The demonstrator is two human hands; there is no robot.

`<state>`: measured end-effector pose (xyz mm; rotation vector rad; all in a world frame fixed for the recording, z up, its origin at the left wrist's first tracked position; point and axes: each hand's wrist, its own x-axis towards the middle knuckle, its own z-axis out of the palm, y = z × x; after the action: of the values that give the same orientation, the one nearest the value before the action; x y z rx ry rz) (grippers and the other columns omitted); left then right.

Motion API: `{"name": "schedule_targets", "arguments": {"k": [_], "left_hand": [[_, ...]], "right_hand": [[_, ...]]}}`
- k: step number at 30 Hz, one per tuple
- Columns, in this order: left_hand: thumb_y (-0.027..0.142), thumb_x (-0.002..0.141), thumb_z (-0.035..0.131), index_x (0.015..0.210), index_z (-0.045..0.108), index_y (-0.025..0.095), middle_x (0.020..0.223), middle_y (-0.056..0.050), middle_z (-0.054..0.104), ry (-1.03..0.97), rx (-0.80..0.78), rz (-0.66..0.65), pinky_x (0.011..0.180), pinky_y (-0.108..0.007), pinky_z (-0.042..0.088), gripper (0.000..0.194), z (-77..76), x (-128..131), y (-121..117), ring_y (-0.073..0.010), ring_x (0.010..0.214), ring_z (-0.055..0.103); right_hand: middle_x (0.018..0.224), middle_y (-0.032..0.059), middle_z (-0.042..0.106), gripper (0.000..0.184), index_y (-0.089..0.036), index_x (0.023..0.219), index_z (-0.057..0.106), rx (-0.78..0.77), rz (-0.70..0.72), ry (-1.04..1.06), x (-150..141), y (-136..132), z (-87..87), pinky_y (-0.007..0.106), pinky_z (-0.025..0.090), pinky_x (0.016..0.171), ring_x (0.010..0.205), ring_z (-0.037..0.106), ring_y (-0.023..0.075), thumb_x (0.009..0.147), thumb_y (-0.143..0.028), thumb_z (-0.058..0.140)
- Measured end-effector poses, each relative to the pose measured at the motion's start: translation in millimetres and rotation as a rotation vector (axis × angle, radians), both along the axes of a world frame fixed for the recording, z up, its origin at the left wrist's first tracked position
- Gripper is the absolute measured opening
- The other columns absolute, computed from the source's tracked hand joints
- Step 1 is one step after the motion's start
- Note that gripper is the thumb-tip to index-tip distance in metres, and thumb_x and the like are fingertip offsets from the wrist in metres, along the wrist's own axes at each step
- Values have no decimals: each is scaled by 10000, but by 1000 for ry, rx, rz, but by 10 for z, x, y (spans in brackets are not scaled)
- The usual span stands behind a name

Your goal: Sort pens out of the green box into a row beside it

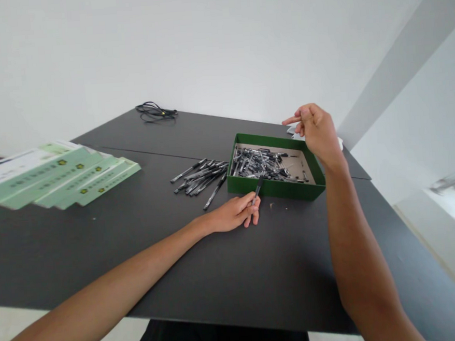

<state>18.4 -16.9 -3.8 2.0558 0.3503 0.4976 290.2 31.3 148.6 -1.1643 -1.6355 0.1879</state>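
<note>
My left hand rests on the dark table just in front of a green cardboard box, pinching a black pen that tilts up toward the box. The open box holds a loose heap of black-and-clear pens. To its left, a pile of similar pens lies on the tabletop, roughly side by side. My right hand hangs in the air above the box's far right corner, fingers loosely curled, index finger pointing left, nothing visible in it.
Overlapping green-and-white flat packets are stacked at the table's left edge, partly beyond it. A coiled black cable lies at the far edge. White paper sits behind my right hand. A white wall stands behind the table.
</note>
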Motion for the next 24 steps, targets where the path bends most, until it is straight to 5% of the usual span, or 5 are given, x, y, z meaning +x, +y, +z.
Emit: {"name": "schedule_targets", "arguments": {"k": [14, 24], "left_hand": [[524, 1110, 335, 1017, 414, 209, 894, -50, 720, 6, 7, -5, 630, -239, 468, 338, 22, -7, -3, -106, 594, 609], [538, 1107, 331, 1017, 415, 211, 887, -48, 719, 4, -4, 4, 627, -236, 465, 350, 4, 0, -5, -107, 592, 609]], "right_hand": [[828, 33, 698, 400, -255, 1036, 549, 33, -37, 20, -64, -38, 34, 309, 487, 639, 675, 592, 151, 1023, -647, 470], [803, 37, 652, 262, -229, 911, 648, 13, 100, -63, -209, -212, 137, 332, 522, 663, 780, 631, 179, 931, -485, 699]]}}
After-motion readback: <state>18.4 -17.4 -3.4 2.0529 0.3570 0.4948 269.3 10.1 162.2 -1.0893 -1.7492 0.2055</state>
